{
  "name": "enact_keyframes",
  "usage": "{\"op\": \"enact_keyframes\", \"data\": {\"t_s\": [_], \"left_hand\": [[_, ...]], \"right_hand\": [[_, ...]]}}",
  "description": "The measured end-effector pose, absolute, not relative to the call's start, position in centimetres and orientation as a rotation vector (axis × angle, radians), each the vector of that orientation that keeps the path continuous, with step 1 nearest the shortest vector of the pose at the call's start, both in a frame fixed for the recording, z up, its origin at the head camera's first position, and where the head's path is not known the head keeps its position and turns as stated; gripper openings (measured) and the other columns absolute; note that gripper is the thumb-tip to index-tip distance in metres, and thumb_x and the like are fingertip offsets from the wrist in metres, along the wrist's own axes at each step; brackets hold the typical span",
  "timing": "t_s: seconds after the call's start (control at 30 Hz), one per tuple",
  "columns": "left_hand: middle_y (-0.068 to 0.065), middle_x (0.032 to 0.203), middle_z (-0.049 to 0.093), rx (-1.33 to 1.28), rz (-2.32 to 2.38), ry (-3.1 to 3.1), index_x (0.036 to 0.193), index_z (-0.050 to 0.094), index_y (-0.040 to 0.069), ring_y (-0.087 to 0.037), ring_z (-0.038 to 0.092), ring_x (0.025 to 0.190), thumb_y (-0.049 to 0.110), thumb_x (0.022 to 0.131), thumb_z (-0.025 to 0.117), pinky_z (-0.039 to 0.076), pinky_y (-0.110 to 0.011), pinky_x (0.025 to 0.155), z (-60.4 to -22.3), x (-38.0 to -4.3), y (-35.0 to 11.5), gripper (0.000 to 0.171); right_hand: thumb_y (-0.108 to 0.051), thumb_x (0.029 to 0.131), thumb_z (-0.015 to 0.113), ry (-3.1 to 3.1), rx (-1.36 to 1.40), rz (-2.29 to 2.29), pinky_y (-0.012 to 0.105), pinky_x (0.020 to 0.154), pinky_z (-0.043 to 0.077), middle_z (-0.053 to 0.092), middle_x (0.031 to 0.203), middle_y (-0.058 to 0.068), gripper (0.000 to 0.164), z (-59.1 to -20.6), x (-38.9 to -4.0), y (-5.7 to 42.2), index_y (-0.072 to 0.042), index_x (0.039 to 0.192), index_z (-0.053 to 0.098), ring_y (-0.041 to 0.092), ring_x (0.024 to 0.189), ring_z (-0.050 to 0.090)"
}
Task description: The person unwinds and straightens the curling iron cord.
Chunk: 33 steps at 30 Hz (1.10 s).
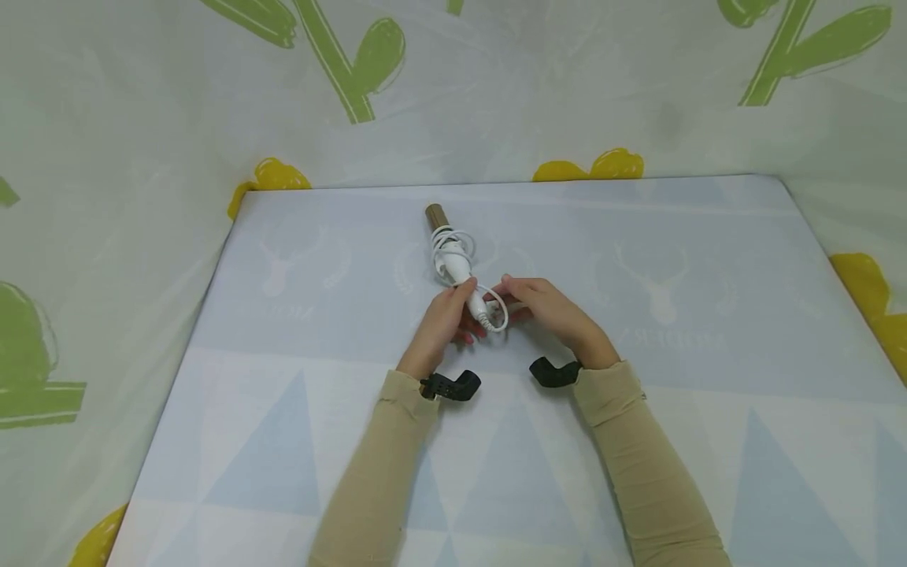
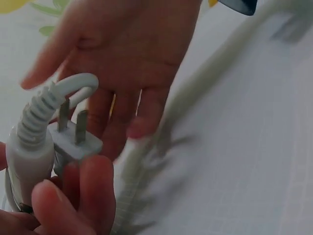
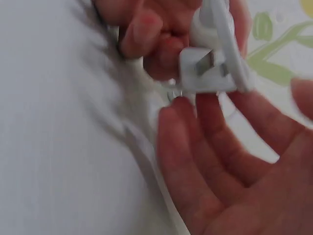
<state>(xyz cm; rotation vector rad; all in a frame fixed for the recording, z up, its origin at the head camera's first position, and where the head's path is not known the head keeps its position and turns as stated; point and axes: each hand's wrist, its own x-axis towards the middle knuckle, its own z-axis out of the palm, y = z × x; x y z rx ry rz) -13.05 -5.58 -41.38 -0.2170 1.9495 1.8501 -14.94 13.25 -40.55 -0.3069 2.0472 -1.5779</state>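
A curling iron [image 1: 456, 264] with a white handle and a brownish-gold barrel [image 1: 436, 216] points away over the table, its white cord [image 1: 453, 236] wound round it. My left hand [image 1: 448, 319] grips the handle near the cord end. Beside that hand's fingers sits the two-pin plug [image 2: 76, 142], prongs bare, and a loop of cord [image 3: 230, 44] passes close by it. My right hand [image 1: 549, 311] reaches in from the right with its fingers loosely extended, fingertips right at the plug and cord loop.
The table [image 1: 283, 315] has a pale cover with blue triangles and faint deer prints. Behind it hangs a light cloth [image 1: 496, 94] with green plants and yellow flowers. A black wrist mount [image 1: 453, 386] sits on the left wrist, another [image 1: 555, 372] on the right.
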Motion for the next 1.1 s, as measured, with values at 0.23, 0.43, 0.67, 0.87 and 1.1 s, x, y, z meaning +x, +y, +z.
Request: {"op": "enact_keyframes", "data": {"t_s": [0.23, 0.43, 0.67, 0.87, 1.1], "left_hand": [[-0.003, 0.07, 0.056, -0.225, 1.871, 1.936, 0.097, 0.056, 0.009, -0.015, 0.051, 0.055, 0.044, 0.091, 0.043, 0.043, -0.026, 0.05, -41.5, -12.8, -5.8, 0.038], [0.001, 0.084, 0.056, -0.165, 1.848, 1.974, 0.095, 0.06, 0.009, -0.011, 0.051, 0.074, 0.034, 0.089, 0.043, 0.041, -0.024, 0.066, -41.2, -12.5, -5.4, 0.031], [-0.004, 0.072, 0.055, -0.164, 1.978, 1.846, 0.098, 0.056, 0.004, -0.014, 0.051, 0.059, 0.028, 0.087, 0.041, 0.044, -0.025, 0.058, -41.6, -12.6, -4.7, 0.03], [-0.004, 0.07, 0.049, -0.207, 2.022, 1.885, 0.101, 0.052, 0.005, -0.013, 0.047, 0.052, 0.018, 0.083, 0.044, 0.044, -0.025, 0.05, -41.9, -12.5, -3.9, 0.023], [-0.002, 0.068, 0.053, -0.171, 2.059, 1.949, 0.1, 0.057, 0.007, -0.011, 0.047, 0.051, 0.014, 0.082, 0.046, 0.04, -0.024, 0.043, -42.4, -12.2, -2.9, 0.022]], "right_hand": [[-0.027, 0.097, 0.046, 1.908, -0.149, -1.696, 0.03, 0.081, 0.05, 0.061, 0.107, 0.01, 0.033, -41.3, -14.7, 12.2, -0.001, 0.114, 0.057, 0.015, 0.092, 0.062], [-0.019, 0.09, 0.058, 1.933, -0.162, -1.647, 0.029, 0.08, 0.047, 0.057, 0.111, 0.01, 0.032, -41.8, -14.8, 11.9, -0.003, 0.117, 0.054, 0.017, 0.095, 0.055], [-0.016, 0.088, 0.058, 2.032, -0.115, -1.577, 0.028, 0.071, 0.042, 0.056, 0.108, 0.007, 0.038, -41.0, -15.0, 11.8, -0.008, 0.124, 0.051, 0.016, 0.086, 0.049], [-0.02, 0.086, 0.057, 2.349, -0.147, -1.442, 0.027, 0.062, 0.04, 0.057, 0.095, 0.004, 0.029, -41.2, -14.9, 11.7, -0.016, 0.114, 0.058, 0.017, 0.075, 0.048], [-0.019, 0.086, 0.048, 2.567, -0.211, -1.261, 0.034, 0.069, 0.045, 0.06, 0.103, 0.006, 0.023, -41.3, -15.0, 12.3, -0.013, 0.108, 0.054, 0.021, 0.087, 0.055]]}}
